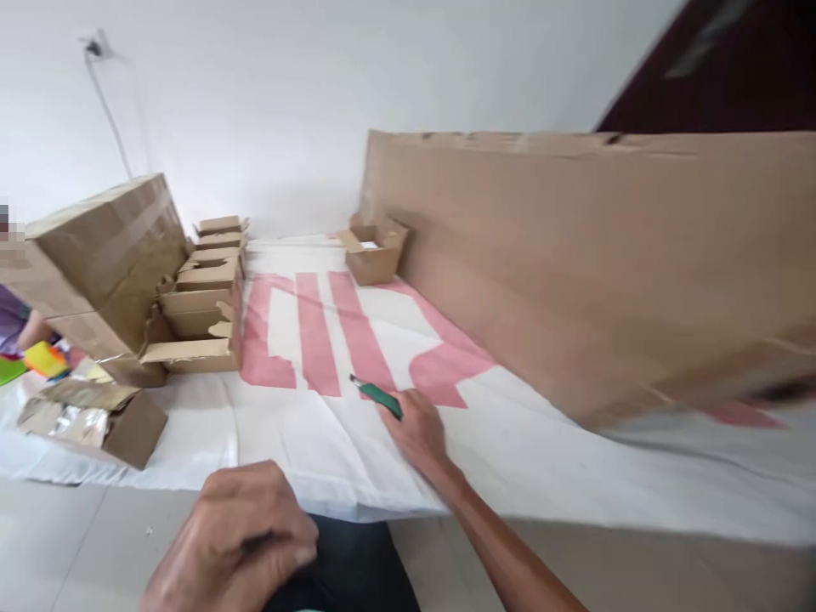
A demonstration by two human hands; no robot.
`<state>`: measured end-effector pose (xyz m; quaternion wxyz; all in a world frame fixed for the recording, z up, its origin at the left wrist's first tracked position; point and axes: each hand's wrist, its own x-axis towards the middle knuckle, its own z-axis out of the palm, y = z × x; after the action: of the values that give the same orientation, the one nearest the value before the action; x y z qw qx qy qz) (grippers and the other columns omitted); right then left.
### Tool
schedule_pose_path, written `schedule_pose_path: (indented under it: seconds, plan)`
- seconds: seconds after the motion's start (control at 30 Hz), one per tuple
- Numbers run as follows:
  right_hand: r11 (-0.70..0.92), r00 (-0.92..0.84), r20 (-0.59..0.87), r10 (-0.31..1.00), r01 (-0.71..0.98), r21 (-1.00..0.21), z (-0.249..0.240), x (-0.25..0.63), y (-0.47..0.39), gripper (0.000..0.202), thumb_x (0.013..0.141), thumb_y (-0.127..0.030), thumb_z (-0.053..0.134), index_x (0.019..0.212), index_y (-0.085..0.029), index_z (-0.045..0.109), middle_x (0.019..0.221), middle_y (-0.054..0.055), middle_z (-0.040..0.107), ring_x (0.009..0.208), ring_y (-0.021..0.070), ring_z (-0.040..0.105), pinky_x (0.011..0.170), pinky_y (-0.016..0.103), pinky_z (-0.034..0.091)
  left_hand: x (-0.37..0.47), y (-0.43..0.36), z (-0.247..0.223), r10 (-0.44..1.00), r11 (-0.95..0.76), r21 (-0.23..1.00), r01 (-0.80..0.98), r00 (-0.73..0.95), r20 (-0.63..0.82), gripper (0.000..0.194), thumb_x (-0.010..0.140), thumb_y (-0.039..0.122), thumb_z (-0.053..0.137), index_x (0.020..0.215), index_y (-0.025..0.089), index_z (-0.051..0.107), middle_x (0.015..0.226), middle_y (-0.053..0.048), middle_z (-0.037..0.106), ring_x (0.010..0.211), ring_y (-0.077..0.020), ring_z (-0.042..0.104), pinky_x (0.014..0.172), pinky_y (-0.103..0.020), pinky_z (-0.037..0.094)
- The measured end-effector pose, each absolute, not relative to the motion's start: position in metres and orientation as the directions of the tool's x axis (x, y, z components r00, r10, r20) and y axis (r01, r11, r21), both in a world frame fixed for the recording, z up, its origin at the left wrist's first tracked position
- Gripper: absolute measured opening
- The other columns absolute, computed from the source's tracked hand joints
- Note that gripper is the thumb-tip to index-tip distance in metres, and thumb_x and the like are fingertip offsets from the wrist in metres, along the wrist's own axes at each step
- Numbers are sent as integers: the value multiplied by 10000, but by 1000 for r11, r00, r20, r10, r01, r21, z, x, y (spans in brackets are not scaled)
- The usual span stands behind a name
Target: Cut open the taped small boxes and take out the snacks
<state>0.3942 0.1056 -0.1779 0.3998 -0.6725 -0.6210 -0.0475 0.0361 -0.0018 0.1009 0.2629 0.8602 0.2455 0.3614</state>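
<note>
A green utility knife [381,399] is in my right hand [417,429], over the white cloth with pink-red markings [319,331]. Its dark tip points up and to the left. My left hand [239,535] is closed near the bottom of the view, in front of the cloth's edge and above my dark trousers. Something small and dark shows between its fingers, too blurred to make out.
Open cardboard boxes [197,319] stand in a row beside a large carton [108,263] at the left. A small box [137,425] sits nearer. Another open box [373,263] adjoins a big cardboard piece [605,255] at right. Part of another person's arm [36,329] shows far left.
</note>
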Motion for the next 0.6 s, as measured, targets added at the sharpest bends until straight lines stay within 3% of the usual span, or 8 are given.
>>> schedule_pose_path:
  seconds: [0.03,0.1,0.17,0.23,0.3,0.4,0.5,0.6]
  plan:
    - [95,208,571,794,886,-454,-184,397,106,179,1009,-387,594,915,-242,640,878,84,642,900,298,577,828,404,441,31,6,94,643,-729,627,275,590,489,175,1094,179,641,947,241,711,759,-22,724,682,-155,685,634,-281,565]
    - [87,186,566,803,903,-421,-193,400,104,206,1014,-424,593,926,-243,638,898,94,658,915,309,596,824,411,447,15,22,81,709,-704,549,450,481,515,215,1088,130,571,993,242,728,784,-35,711,681,-162,682,607,-288,537]
    - [62,192,550,813,911,-409,-196,401,101,218,1011,-443,588,923,-248,631,904,102,667,911,316,604,808,415,447,-12,35,73,736,-652,434,622,380,560,216,1075,144,571,1048,242,761,864,-54,739,759,-179,729,679,-299,584]
    - [44,210,545,812,909,-415,-196,400,99,222,1002,-452,576,927,-251,631,904,108,671,905,322,607,801,422,450,-49,47,72,756,-561,325,762,311,576,200,1056,210,601,1096,255,792,1041,-90,796,953,-235,787,845,-357,639]
    - [47,217,552,805,905,-424,-196,399,99,228,994,-462,564,935,-254,636,902,114,671,912,334,612,808,436,459,-92,59,78,804,-434,236,870,256,536,223,1014,312,651,1174,265,799,1285,-121,787,1208,-314,758,1027,-453,630]
    - [67,202,560,804,904,-422,-197,399,99,250,999,-485,548,916,-263,627,876,114,662,900,345,611,806,451,466,-158,77,89,909,-238,114,965,180,377,556,848,372,773,1398,298,735,1620,-127,642,1517,-431,564,1193,-616,525]
    - [85,185,578,795,909,-408,-199,400,98,270,1010,-503,540,906,-267,619,859,113,657,877,347,612,782,446,461,-214,95,98,973,-46,130,990,15,231,818,727,489,871,1491,278,672,1741,-170,509,1567,-508,482,1200,-704,485]
    - [101,168,600,782,916,-389,-200,402,98,284,1014,-517,544,918,-263,627,870,120,665,879,347,622,781,441,460,-255,111,101,933,156,286,946,-236,271,826,809,658,798,1445,147,666,1585,-212,614,1502,-490,540,1226,-665,475]
